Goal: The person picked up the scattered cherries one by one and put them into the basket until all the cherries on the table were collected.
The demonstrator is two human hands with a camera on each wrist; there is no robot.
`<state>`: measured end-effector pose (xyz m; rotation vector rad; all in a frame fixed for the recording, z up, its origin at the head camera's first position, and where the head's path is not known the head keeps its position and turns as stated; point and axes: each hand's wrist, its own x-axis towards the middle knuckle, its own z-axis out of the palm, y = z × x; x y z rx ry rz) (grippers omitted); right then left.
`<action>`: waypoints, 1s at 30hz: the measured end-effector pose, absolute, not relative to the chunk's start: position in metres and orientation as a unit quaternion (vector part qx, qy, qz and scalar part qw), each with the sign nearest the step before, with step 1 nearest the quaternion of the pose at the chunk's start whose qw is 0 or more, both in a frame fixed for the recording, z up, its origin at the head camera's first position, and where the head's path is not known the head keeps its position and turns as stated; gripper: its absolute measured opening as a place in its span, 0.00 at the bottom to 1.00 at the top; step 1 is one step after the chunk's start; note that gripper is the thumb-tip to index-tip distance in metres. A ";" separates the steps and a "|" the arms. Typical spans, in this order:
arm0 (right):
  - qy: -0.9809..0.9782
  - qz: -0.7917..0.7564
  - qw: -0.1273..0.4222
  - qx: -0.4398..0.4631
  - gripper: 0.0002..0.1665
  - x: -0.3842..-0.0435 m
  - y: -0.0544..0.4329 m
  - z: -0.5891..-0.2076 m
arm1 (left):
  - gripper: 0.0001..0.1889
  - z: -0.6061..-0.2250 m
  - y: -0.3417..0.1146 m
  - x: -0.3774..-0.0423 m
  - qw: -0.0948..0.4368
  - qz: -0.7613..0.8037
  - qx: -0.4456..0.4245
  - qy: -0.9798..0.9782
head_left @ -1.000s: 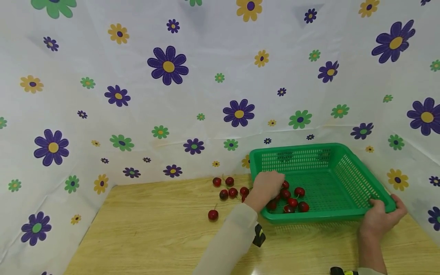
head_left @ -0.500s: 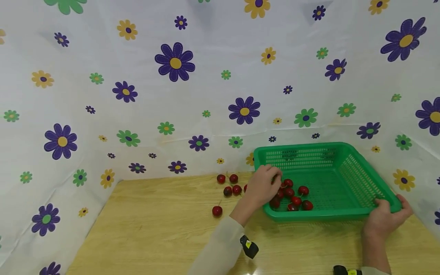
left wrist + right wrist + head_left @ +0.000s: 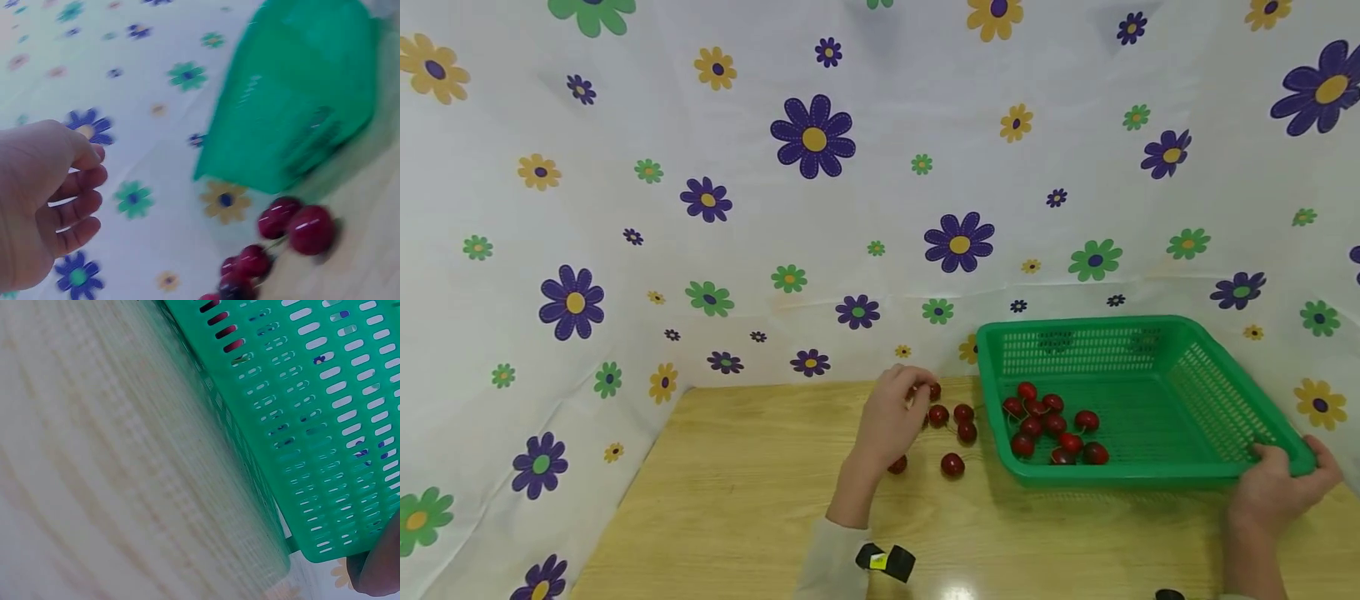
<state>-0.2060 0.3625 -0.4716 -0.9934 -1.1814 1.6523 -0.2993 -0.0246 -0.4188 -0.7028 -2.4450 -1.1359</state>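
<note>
Although the black wrist strap (image 3: 900, 564) at the bottom centre of the frame bears a yellow patch (image 3: 877, 562), its dark marks are too small to read. At the lower right, the right hand (image 3: 1281, 489) grips the near right corner of the green basket (image 3: 1135, 475), thumb inside the rim. Left of centre, the left hand (image 3: 889, 421) hangs over the loose cherries (image 3: 952, 465), its fingers slightly bent with nothing visible between them; contact with the fruit beneath cannot be told. These lie on the desk (image 3: 760, 483), beside the basket's left wall; the gathered cherries (image 3: 1055, 425) rest inside, towards its left end. A light pinch with thumb and fingertips probably suits such smooth, round fruit, which may roll or bruise; a steady right-hand hold should keep the basket from sliding. Neither the basket nor, farthest back, the flowered cloth (image 3: 880, 92) shows legible lettering.
</note>
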 end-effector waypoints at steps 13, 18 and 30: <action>-0.459 0.673 0.432 -0.387 0.28 -0.204 0.362 -0.471 | 0.08 -0.430 -0.056 -0.300 0.092 -0.392 -0.175 -0.898; -0.452 0.686 0.422 -0.383 0.28 -0.204 0.362 -0.469 | 0.10 -0.456 -0.058 -0.308 -0.019 -0.307 -0.188 -0.933; -0.447 0.684 0.434 -0.379 0.28 -0.206 0.364 -0.471 | 0.09 -0.470 -0.052 -0.308 -0.046 -0.227 -0.200 -0.952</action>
